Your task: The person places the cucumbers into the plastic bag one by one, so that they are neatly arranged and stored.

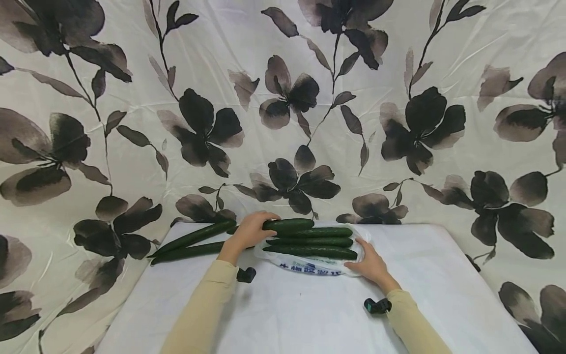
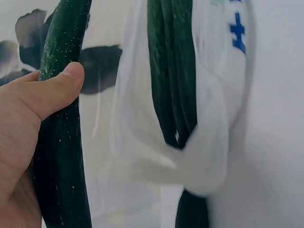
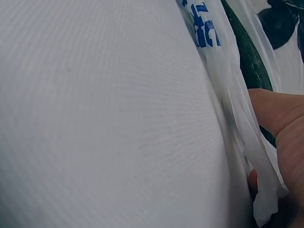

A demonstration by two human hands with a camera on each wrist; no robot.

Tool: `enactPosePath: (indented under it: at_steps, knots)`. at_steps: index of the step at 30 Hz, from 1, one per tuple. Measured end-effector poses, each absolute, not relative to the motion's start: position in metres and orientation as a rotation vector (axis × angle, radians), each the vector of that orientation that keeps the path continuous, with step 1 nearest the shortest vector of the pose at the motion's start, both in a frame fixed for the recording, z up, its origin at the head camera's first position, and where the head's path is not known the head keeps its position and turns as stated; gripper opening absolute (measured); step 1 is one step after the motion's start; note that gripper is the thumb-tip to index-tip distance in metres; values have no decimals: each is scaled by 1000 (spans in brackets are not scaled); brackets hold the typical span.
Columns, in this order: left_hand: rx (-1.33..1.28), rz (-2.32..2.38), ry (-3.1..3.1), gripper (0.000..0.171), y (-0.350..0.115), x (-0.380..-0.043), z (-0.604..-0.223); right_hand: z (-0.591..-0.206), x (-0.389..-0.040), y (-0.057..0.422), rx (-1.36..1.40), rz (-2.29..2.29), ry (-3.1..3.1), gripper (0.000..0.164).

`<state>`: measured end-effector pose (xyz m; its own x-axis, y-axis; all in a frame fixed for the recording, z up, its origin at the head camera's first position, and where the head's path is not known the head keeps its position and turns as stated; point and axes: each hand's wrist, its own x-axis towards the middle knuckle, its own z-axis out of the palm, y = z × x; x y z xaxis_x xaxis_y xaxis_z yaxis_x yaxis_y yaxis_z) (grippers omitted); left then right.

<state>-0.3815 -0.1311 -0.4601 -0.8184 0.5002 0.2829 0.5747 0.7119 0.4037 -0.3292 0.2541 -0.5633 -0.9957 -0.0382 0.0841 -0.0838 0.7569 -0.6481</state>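
My left hand grips a long dark green cucumber near its left part, thumb laid along its side in the left wrist view. This cucumber lies level over the back edge of a white plastic bag with blue print. Three more cucumbers lie side by side in the bag, pointing left to right. At the bag's right end, my right hand holds its edge, the plastic passing between thumb and fingers in the right wrist view. Most of the right fingers are hidden behind the bag.
Two loose cucumbers lie on the white-covered table, left of the bag, near its back left corner. A floral curtain hangs right behind the table. Small black devices sit at both wrists.
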Motion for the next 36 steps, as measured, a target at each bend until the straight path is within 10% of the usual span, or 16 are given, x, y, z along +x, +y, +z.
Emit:
enactPosePath:
  at_steps: [36]
  knots:
    - [-952,-553,-2812,43,-17,-405,-476,-567,-333,256,85,1084,-2873,94]
